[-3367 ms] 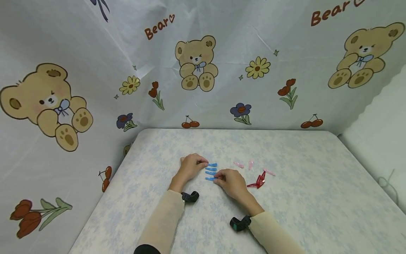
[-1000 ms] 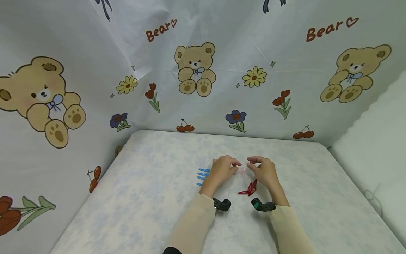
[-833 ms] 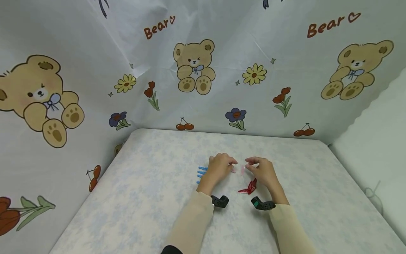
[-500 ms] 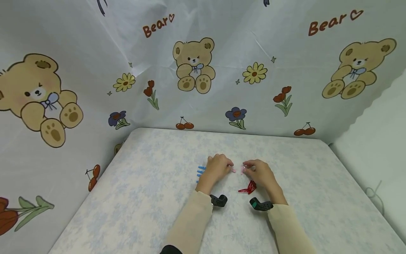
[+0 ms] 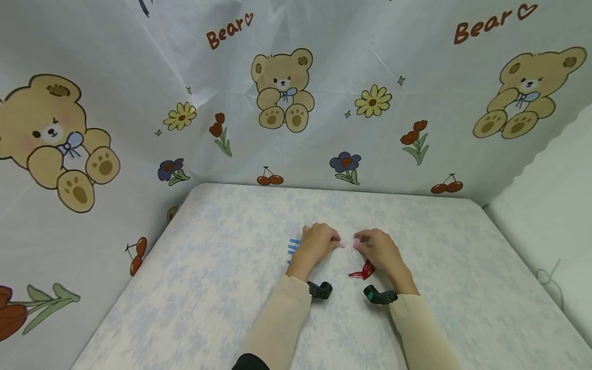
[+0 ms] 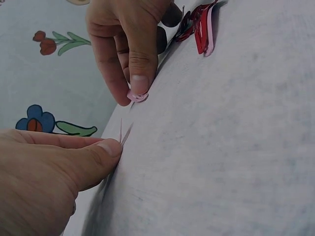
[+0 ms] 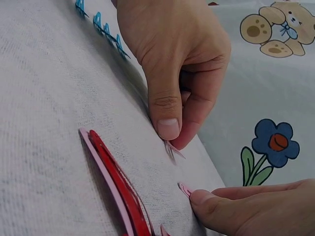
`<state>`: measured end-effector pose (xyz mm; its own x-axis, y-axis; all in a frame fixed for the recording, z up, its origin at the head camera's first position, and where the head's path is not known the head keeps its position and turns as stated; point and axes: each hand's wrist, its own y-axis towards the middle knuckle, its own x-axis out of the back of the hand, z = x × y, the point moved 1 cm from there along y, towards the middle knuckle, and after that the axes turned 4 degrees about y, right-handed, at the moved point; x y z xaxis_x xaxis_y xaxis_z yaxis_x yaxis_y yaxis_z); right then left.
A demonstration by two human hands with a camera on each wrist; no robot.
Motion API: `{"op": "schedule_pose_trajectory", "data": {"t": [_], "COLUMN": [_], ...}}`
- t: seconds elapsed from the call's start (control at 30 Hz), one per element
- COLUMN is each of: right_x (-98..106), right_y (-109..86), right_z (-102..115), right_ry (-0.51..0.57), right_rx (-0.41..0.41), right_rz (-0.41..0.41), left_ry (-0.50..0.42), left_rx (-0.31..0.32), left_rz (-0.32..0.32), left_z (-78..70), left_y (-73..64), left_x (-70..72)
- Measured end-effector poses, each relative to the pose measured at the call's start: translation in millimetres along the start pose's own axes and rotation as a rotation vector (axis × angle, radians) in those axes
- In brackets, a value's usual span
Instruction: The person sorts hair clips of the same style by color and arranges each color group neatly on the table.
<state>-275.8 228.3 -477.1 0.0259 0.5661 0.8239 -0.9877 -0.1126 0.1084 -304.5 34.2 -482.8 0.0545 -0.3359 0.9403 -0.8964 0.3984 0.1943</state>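
My left hand [image 5: 318, 242] pinches a pink snap hair clip [image 5: 341, 245] between thumb and fingertip, low over the table. In the left wrist view that clip [image 6: 126, 134] shows edge-on, its two arms spread apart. Facing it, my right hand [image 5: 380, 251] pinches another pink hair clip [image 5: 355, 243], whose rounded end [image 7: 184, 189] pokes out in the right wrist view. A small gap separates the two clips. Close to the right hand lies a pile of red hair clips [image 5: 363, 271]; a further pink clip [image 7: 106, 169] lies against it.
Several blue hair clips [image 5: 293, 247] lie in a column left of the left hand, partly hidden by it. The pale patterned table [image 5: 222, 241] ends at a bear-print cloth [image 5: 319, 164] behind. A cord [image 5: 550, 277] hangs at the right.
Both hands have left the blue clips and moved right to the pink ones. Within the last second, the fingers of each hand have come together on a pink clip.
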Motion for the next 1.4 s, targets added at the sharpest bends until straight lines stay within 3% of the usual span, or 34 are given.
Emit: {"op": "schedule_pose_trajectory", "data": {"t": [0.37,0.6,0.97,1.2,1.4], "right_x": [-2,-1,9,12,13], "right_y": [-0.2,0.4,-0.5,-0.6,-2.4], "right_z": [2,3,5,2,5], "right_ry": [0.020,0.011,0.033,0.069,0.077], "right_rx": [-0.027,-0.035,-0.021,-0.019,-0.013], "right_rz": [-0.028,-0.031,-0.005,-0.019,-0.041], "left_ry": [-0.029,-0.001,0.086,0.036,-0.041], "left_rx": [0.025,0.031,-0.003,-0.002,0.020], "left_rz": [0.019,0.031,0.113,0.153,0.123], "left_z": [1.6,1.9,-0.6,4.4,7.7], "left_y": [-2.2,-3.3,-2.2,-3.5,-5.8], "left_x": [2.1,4.3,10.4,14.2,25.9]}}
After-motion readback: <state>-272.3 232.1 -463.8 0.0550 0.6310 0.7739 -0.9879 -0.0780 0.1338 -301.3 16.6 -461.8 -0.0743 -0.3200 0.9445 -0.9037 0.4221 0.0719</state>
